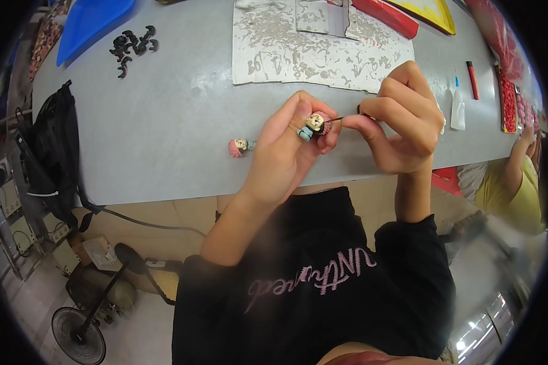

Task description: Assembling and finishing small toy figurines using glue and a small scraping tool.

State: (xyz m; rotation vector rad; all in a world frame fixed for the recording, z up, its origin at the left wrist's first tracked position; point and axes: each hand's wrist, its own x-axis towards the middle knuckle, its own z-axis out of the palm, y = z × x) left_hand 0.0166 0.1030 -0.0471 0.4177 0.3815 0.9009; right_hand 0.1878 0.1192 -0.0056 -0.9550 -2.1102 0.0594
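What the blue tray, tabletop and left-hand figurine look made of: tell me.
Blue tray: probably smooth plastic, by its even colour. Tabletop: perhaps metal or laminate; smooth grey, faint sheen. Figurine in the left hand: possibly resin or clay, by its moulded-looking features; finish unclear.

Workshop: grey worktable [164, 158], trays [94, 25], co-worker [510, 191]

Tip of the thin dark tool [338, 118] too small for detail, blue tray [94, 27] cut off above

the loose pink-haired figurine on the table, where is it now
In the head view, the loose figurine lies on the grey table, left of centre, just left of the left hand, which holds a similar figurine.
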